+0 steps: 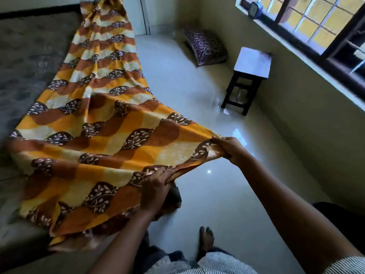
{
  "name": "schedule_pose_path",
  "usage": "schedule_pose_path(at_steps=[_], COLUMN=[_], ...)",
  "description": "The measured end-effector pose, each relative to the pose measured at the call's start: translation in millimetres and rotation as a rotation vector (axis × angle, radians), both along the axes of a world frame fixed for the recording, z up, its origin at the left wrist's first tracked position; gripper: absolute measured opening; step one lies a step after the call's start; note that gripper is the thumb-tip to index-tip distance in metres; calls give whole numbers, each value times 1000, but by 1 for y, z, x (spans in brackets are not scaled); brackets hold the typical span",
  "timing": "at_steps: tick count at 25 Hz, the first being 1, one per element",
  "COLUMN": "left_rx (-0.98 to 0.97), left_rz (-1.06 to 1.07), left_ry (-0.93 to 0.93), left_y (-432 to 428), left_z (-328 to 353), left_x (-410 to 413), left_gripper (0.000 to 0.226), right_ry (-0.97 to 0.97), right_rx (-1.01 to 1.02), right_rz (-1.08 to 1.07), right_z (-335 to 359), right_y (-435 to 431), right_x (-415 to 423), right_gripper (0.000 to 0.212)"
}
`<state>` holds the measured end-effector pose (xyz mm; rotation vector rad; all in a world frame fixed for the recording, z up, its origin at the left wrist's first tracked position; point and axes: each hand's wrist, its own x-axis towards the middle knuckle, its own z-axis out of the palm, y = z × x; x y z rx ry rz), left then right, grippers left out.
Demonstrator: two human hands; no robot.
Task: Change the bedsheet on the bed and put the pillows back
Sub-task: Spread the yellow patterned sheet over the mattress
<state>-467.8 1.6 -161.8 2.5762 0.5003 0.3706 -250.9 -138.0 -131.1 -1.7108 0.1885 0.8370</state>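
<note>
A yellow, orange and brown leaf-patterned bedsheet (102, 123) stretches along the right side of the bed, over a grey mattress (29, 62) on the left. Its near corner is lifted off the bed and pulled toward me over the floor. My right hand (227, 148) grips the bunched corner edge at the sheet's tip. My left hand (156, 186) grips the same edge a little lower and closer to the bed. A dark patterned pillow (205, 47) lies on the floor against the far wall.
A small dark stool (250, 74) with a pale top stands on the glossy tiled floor (197, 95) under the window (316, 26). A small clock (254, 8) sits on the sill. My bare foot (206, 239) is on the floor below my hands.
</note>
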Motion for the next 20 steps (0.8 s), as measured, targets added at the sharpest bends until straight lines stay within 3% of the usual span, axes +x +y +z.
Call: schedule_pose_path(at_steps=[7,11,13,15,18,20], left_rx=[17,-80,-137,-149,-155,-207], left_rz=[-84,-95,-61,-36,-29,3], left_ry=[-88,68,172,188,217,197], left_y=[-71,-83,-86,-89,-90,-88], left_z=[17,-11,-24,-27,-26,-21], left_x=[64,82,80,79,80,79], left_gripper=[34,24,22,16,20,18], right_ry=[-11,-37,-116,-361,-684,-780], right_rx=[93,-136,-345,-511,-314,-307], right_rz=[-61,10,219,535,1005,1232], right_z=[-18,-54,-65,-65,-49,-48], right_y=[-76,-94,-93,-87,-72,-62], right_x=[77,75,56,33,-1,-21], right_gripper=[18,16,15,41,82,82])
